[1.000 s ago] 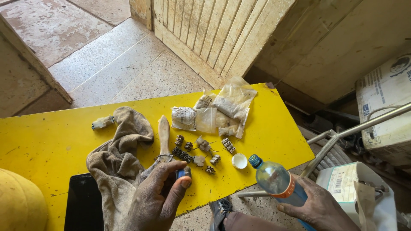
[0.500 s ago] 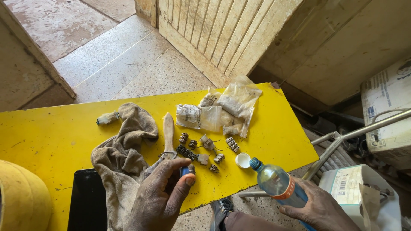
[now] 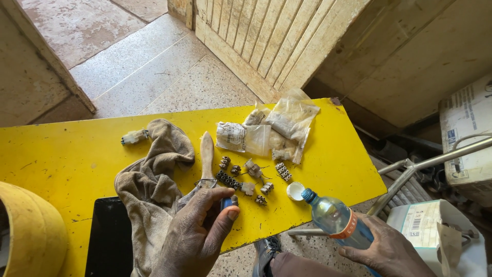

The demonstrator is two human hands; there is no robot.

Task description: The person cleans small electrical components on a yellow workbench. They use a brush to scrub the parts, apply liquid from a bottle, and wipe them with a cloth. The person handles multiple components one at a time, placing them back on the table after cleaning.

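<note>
Yellow table (image 3: 61, 159) w/ beige rag (image 3: 151, 190) at centre-left. R hand (image 3: 389, 254) grips open bottle (image 3: 335, 220) off table's right edge, white cap (image 3: 295, 191) just beside its neck. L hand (image 3: 197, 236) pinches small blue part (image 3: 228, 203) near terminal blocks (image 3: 228, 180), by rag.

Informal repair workshop by a doorway, scuffed yellow metal table (image 3: 61, 159), small grey electrical terminal blocks (image 3: 229, 180), greasy beige rag (image 3: 151, 190), worn terrazzo floor (image 3: 154, 77), slatted wooden door (image 3: 266, 36)
</note>
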